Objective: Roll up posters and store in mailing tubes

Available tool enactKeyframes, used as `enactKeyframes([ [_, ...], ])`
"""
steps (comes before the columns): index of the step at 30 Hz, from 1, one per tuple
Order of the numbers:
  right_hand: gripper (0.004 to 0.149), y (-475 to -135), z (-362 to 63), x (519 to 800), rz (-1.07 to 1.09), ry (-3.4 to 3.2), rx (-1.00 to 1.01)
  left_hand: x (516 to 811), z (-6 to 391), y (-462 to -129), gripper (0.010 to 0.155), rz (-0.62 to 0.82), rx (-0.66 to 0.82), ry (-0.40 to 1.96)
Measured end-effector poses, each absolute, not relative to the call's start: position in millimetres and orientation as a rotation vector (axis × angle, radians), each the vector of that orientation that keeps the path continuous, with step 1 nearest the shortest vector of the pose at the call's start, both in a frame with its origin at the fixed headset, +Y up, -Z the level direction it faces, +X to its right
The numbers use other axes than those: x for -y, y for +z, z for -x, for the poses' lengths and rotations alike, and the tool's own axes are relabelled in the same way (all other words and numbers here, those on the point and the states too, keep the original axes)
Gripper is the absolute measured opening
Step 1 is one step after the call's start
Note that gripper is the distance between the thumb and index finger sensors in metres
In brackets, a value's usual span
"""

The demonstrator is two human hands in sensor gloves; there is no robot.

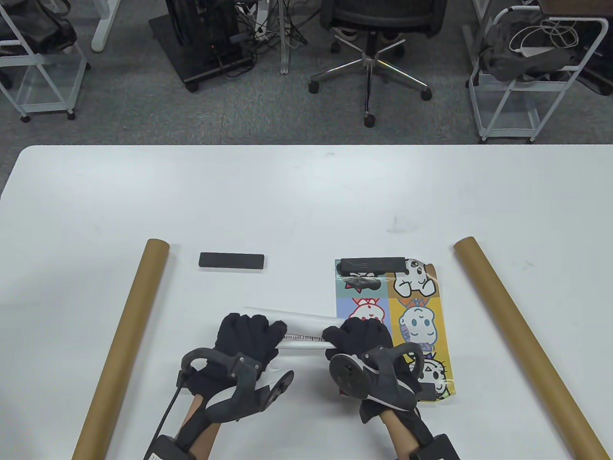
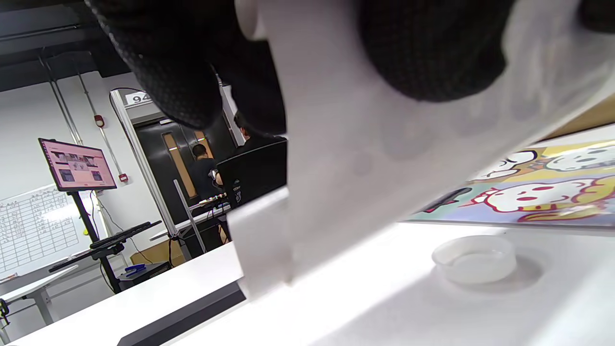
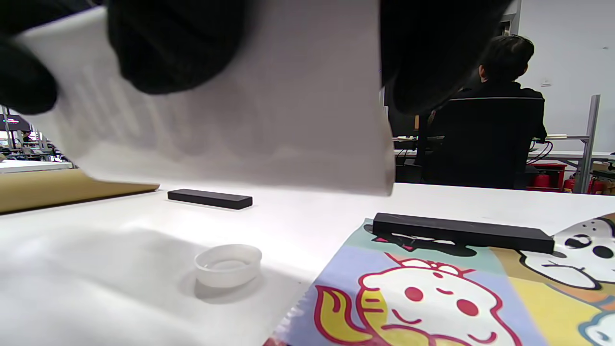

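We grip the white poster in both hands, fingers curled round it, mid-roll; next we tighten it for the left tube.

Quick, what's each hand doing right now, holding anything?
Left hand: fingers curled round the partly rolled white paper poster, gripping its left end.
Right hand: fingers curled round the same poster, gripping its right end.
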State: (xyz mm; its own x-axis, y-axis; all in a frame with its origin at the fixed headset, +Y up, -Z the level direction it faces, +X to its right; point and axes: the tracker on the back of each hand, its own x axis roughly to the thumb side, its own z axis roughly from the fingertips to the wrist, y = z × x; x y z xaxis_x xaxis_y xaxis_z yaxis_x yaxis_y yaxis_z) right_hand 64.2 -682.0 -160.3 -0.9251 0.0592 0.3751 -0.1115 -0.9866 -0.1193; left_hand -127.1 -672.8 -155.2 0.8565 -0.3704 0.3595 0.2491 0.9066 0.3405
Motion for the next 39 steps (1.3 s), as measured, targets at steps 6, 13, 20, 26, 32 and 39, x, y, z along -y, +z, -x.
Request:
enactKeyframes([
  [6, 0.054, -159.9, -65.7, 679.1, -0.579, 2.988, 0.278, 673.5, 127.8, -156.6, 0.051, -0.271, 0.429, -0.322],
  [13, 0.05, -160.1, -60.5, 680.5, -0.601, 2.954, 0.124, 673.8, 125.3, -156.9, 0.04, -0.279, 0.432, -0.367],
  [20, 0.049, -155.8, -57.1, 677.8, -0.624, 3.023, 0.206, 673.4, 126.0, -155.3, 0.034, -0.279, 0.449, -0.374],
  [26, 0.041, -156.3, -58.6, 678.1, -0.594, 3.044, 0.228, 673.2, 124.2, -153.9, 0.039, -0.296, 0.448, -0.385],
  [32, 0.044, -157.7, -60.2, 677.6, -0.578, 2.997, 0.209, 670.3, 123.9, -152.9, 0.051, -0.286, 0.446, -0.329],
  [39, 0.053, -157.6, -63.9, 676.6, -0.56, 2.99, 0.277, 668.0, 126.6, -152.7, 0.062, -0.315, 0.445, -0.279],
])
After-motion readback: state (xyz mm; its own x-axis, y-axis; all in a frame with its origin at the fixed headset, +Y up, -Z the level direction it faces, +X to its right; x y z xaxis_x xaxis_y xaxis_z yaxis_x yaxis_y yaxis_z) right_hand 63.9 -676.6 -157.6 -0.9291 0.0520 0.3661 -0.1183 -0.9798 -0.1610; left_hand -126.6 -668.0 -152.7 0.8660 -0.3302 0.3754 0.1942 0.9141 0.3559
